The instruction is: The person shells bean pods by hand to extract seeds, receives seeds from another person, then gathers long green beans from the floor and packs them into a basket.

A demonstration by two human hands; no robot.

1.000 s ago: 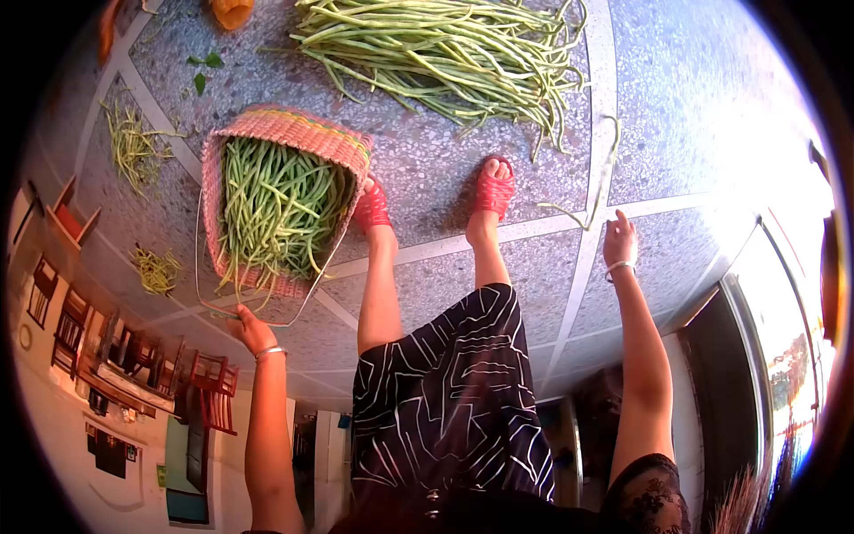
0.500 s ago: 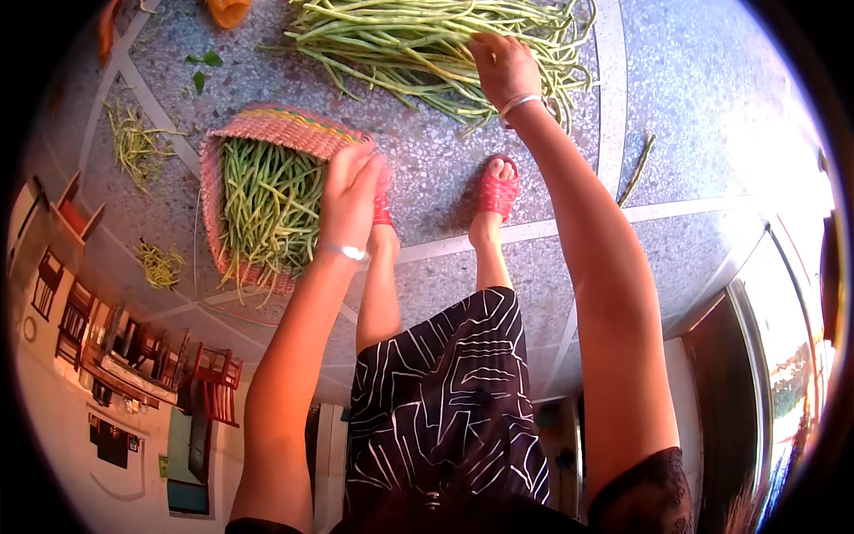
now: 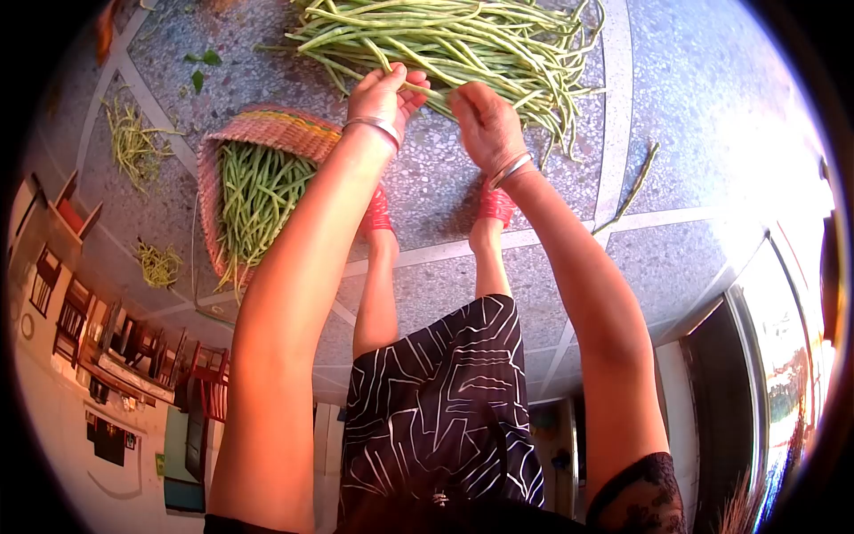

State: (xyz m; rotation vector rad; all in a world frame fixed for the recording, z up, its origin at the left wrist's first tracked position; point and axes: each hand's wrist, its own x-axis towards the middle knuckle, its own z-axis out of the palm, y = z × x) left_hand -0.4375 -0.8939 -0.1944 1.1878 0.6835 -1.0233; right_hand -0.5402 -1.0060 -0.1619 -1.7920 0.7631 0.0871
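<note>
A large heap of long green beans lies on the floor in front of me. At the heap's near edge my left hand pinches a long bean between thumb and fingers. My right hand is closed on the same bean, a short way to the right. Left of my feet a woven basket lies tipped with its mouth towards me. Short bean pieces fill it, and my left forearm hides its right part.
Two small piles of thin bean scraps, one farther off and one nearer, lie left of the basket. Green leaves are on the speckled floor. A single bean lies at the right. Chairs stand at far left.
My left hand has moved from the basket's rim up to the heap. My right hand has come back from the heap towards it, and a bean now spans both hands.
</note>
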